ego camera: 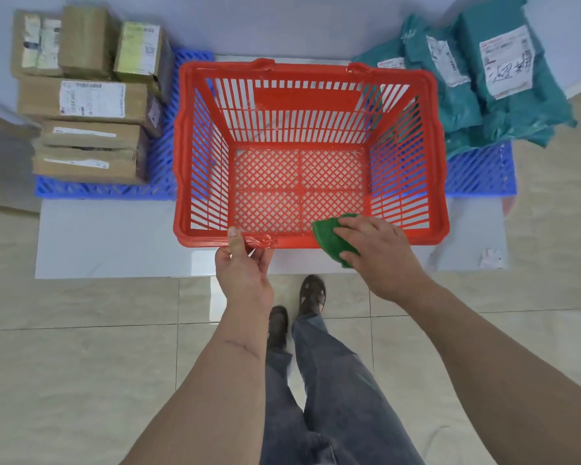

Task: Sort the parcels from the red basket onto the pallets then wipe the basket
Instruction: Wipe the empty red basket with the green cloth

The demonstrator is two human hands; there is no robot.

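The red basket (309, 72) stands in the middle with nothing inside it. My left hand (244, 266) grips its near rim, thumb on top by the folded handle. My right hand (376, 253) holds a green cloth (329, 234) against the near rim, right of centre. Several brown cardboard boxes (88, 99) are stacked on the left blue pallet (104, 189). Several teal mailer bags (497, 85) lie piled on the right blue pallet (480, 176).
The basket sits on a white board (114, 239) laid on the tiled floor. A crumpled scrap of paper (490, 258) lies at the board's right corner. My legs and shoes (311, 293) stand just behind the board. A pale wall runs behind the pallets.
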